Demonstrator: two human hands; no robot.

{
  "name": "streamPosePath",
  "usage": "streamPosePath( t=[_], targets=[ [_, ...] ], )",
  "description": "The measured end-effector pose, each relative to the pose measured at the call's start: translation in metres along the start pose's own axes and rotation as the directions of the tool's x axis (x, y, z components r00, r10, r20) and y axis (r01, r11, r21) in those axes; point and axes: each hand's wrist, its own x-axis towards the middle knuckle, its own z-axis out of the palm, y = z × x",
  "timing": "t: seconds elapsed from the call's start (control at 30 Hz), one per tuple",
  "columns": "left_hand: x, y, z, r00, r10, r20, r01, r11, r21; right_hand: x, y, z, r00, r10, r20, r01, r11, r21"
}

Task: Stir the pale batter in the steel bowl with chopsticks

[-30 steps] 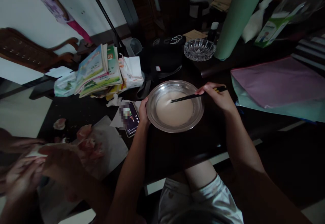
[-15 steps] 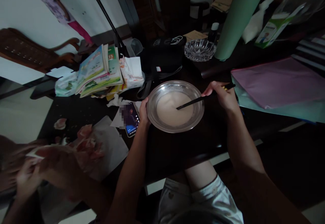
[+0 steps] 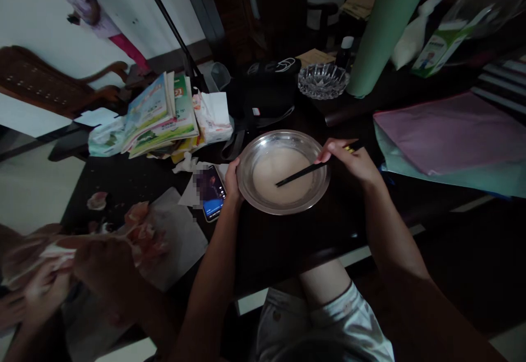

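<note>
A wide metal bowl (image 3: 258,200) stands on the dark table in front of me, holding a pale, milky liquid (image 3: 271,167). My left hand (image 3: 233,180) grips the bowl's left rim, thumb on top and fingers hidden below. Black chopsticks (image 3: 302,173) are pinched in my right hand (image 3: 349,159) over the bowl's right side, their tips dipping into the liquid. Just left of the bowl lies a phone (image 3: 212,197) with its screen lit.
At lower left, another person's hands (image 3: 98,263) work beside reddish-white pieces (image 3: 142,230) on a pale sheet (image 3: 184,241). Books (image 3: 164,115) are stacked at back left. A glass ashtray (image 3: 322,81) and a green cylinder (image 3: 382,39) stand behind; a pink folder (image 3: 456,132) lies right.
My right hand has moved left and slightly down, carrying the chopstick tips left and nearer through the liquid. My left hand and the bowl stay put. The other person's hands have shifted slightly.
</note>
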Motion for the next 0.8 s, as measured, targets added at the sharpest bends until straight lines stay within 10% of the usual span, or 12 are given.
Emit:
streamPosePath(
  t=[0.23, 0.43, 0.57, 0.8],
  targets=[
    [0.000, -0.001, 0.001, 1.000, 0.011, 0.003, -0.011, 1.000, -0.013, 0.000, 0.001, -0.004, 0.982, 0.009, -0.188, -0.013, 1.000, -0.021],
    [0.001, -0.003, -0.001, 1.000, 0.027, 0.014, -0.027, 1.000, 0.015, 0.000, -0.003, 0.001, 0.999, 0.017, 0.029, -0.016, 1.000, -0.017],
    [0.003, -0.004, -0.004, 0.999, 0.039, 0.012, -0.039, 0.998, 0.040, 0.001, -0.001, -0.002, 0.988, 0.015, -0.151, -0.020, 0.999, -0.027],
    [0.001, 0.015, -0.006, 0.911, 0.382, 0.157, -0.406, 0.899, 0.166, 0.001, -0.002, 0.002, 1.000, -0.017, 0.024, 0.018, 0.999, -0.038]
  ],
)
